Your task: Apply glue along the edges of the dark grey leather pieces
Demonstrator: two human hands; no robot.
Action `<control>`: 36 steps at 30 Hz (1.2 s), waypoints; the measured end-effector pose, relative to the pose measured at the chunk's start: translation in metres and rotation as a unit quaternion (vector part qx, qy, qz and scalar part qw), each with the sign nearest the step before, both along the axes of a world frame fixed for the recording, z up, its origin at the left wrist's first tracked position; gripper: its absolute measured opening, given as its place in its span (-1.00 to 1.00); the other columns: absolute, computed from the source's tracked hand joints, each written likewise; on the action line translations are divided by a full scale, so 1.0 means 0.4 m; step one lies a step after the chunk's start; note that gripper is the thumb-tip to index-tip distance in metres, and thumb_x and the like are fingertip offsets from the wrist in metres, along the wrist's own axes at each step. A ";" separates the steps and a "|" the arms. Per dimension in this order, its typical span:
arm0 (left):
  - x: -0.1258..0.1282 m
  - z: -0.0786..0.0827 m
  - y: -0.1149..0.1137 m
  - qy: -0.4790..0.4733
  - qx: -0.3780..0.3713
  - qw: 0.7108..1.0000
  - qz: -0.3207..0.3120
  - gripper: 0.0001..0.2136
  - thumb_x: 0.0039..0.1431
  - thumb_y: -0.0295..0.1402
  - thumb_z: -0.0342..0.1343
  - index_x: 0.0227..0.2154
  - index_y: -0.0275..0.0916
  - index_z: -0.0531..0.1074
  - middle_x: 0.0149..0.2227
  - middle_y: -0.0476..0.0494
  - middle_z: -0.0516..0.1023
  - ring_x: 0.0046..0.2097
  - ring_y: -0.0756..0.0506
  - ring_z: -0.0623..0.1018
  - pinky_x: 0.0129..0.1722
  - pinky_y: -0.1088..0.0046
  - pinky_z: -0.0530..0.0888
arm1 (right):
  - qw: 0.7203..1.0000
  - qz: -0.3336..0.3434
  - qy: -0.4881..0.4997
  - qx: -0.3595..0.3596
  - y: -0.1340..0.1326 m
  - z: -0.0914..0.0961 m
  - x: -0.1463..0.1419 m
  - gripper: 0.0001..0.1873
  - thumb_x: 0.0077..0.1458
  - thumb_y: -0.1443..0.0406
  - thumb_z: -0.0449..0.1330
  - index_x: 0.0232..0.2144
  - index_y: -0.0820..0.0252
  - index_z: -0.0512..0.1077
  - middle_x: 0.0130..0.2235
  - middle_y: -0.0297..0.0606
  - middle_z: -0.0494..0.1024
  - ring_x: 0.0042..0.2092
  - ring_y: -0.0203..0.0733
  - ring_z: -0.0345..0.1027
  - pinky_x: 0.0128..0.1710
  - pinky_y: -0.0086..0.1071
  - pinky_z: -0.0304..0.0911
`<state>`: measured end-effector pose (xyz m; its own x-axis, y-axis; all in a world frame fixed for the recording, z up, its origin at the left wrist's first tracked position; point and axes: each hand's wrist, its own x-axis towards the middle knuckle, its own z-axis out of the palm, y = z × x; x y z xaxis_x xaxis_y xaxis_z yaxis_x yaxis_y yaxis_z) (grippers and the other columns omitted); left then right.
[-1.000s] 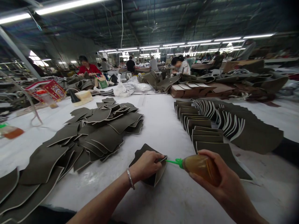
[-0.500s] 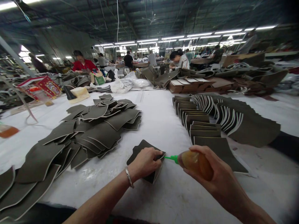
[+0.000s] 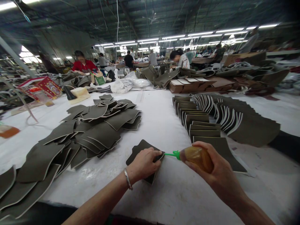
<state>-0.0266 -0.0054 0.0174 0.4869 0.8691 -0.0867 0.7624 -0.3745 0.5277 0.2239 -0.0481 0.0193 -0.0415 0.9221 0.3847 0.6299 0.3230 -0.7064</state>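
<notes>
Bottle (image 3: 196, 157) sits higher than before; right fingers (image 3: 205, 145) wrap it; left fingers (image 3: 152, 153) pinch panel (image 3: 137, 151).

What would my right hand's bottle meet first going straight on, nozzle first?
The green nozzle would likely meet the dark piece under your left hand; they may already touch.

Around the wrist of my left grip (image 3: 145, 164) I wear a slim, silver-coloured bracelet (image 3: 127, 178), a curved, stiff-looking band that catches the light in pale glints. A small rounded bump stands out at its lower end; whether the metal is engraved is too fine to make out. My left forearm (image 3: 100, 198) is bare as far as I see it. My right grip (image 3: 217, 170) is bare, and so is my right forearm (image 3: 252, 207). Both forearms taper smoothly toward slim wrists.
</notes>
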 end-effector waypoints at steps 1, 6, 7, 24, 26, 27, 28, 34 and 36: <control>0.000 -0.001 -0.002 0.000 0.001 1.000 0.002 -0.56 0.12 -0.42 0.03 0.07 -0.14 0.51 -0.28 -0.12 0.52 -0.27 -0.12 0.50 -0.27 0.41 0.37 | 1.000 0.000 -0.002 0.004 -0.001 -0.001 0.000 -0.53 0.11 0.02 0.30 0.00 0.02 0.34 -0.08 -0.23 0.47 -0.17 -0.02 0.43 -0.06 -0.11 0.36; 0.003 0.000 -0.005 0.015 0.009 1.000 -0.003 -0.61 0.13 -0.41 0.02 0.00 -0.15 0.55 -0.27 -0.13 0.52 -0.25 -0.14 0.51 -0.24 0.39 0.40 | 0.999 0.015 0.018 -0.041 -0.008 0.005 0.001 -0.52 0.11 0.01 0.30 -0.01 0.05 0.34 -0.10 -0.21 0.48 -0.20 -0.03 0.43 -0.10 -0.12 0.37; 0.003 0.000 -0.005 0.016 0.010 1.000 -0.002 -0.60 0.13 -0.41 0.02 0.02 -0.15 0.54 -0.26 -0.14 0.52 -0.25 -0.14 0.51 -0.24 0.39 0.40 | 0.999 0.010 0.024 -0.044 -0.007 0.006 0.001 -0.51 0.10 0.01 0.30 -0.01 0.06 0.34 -0.11 -0.21 0.48 -0.22 -0.03 0.43 -0.13 -0.14 0.38; -0.003 -0.001 -0.001 -0.003 0.000 1.000 -0.011 -0.57 0.14 -0.42 0.01 0.08 -0.21 0.50 -0.12 -0.18 0.57 -0.12 -0.18 0.55 -0.07 0.33 0.44 | 0.991 -0.017 0.092 -0.100 -0.015 0.002 -0.013 -0.42 0.01 -0.04 0.35 -0.03 0.10 0.33 -0.23 -0.29 0.48 -0.30 -0.10 0.41 -0.27 -0.26 0.36; -0.004 0.000 0.000 -0.001 -0.004 1.000 -0.010 -0.57 0.15 -0.42 0.01 0.09 -0.22 0.50 -0.13 -0.18 0.57 -0.13 -0.17 0.55 -0.07 0.34 0.44 | 0.982 0.027 0.115 -0.149 -0.028 0.002 -0.017 -0.42 0.04 -0.04 0.34 -0.02 0.10 0.31 -0.23 -0.30 0.50 -0.28 -0.10 0.42 -0.26 -0.28 0.37; -0.004 0.001 0.001 0.002 -0.005 1.000 -0.009 -0.56 0.15 -0.42 0.01 0.09 -0.22 0.49 -0.15 -0.18 0.58 -0.14 -0.17 0.55 -0.08 0.34 0.45 | 0.974 0.052 0.130 -0.179 -0.034 0.003 -0.017 -0.41 0.05 -0.05 0.34 -0.01 0.09 0.29 -0.23 -0.31 0.50 -0.27 -0.10 0.43 -0.26 -0.29 0.37; -0.005 0.001 0.001 0.004 -0.005 1.000 -0.008 -0.56 0.15 -0.42 0.01 0.10 -0.22 0.48 -0.15 -0.18 0.58 -0.15 -0.17 0.55 -0.09 0.34 0.46 | 0.966 0.067 0.146 -0.201 -0.038 0.004 -0.017 -0.40 0.06 -0.06 0.34 0.00 0.08 0.28 -0.24 -0.32 0.51 -0.26 -0.11 0.43 -0.26 -0.31 0.37; -0.009 -0.008 0.001 -0.002 0.001 1.000 -0.009 -0.56 0.17 -0.42 -0.01 0.12 -0.23 0.46 -0.02 -0.21 0.56 -0.01 -0.22 0.54 0.03 0.27 0.44 | 0.976 -0.013 0.149 -0.159 -0.036 -0.002 -0.013 -0.34 -0.03 -0.08 0.37 -0.02 0.11 0.30 -0.29 -0.32 0.49 -0.33 -0.12 0.39 -0.33 -0.31 0.37; -0.009 -0.008 0.001 0.000 -0.001 1.000 -0.010 -0.55 0.17 -0.42 -0.01 0.12 -0.23 0.46 -0.04 -0.20 0.56 -0.03 -0.21 0.55 0.02 0.27 0.44 | 0.975 -0.004 0.146 -0.168 -0.043 -0.006 -0.017 -0.36 -0.02 -0.08 0.36 -0.02 0.11 0.30 -0.27 -0.29 0.50 -0.30 -0.09 0.41 -0.31 -0.29 0.38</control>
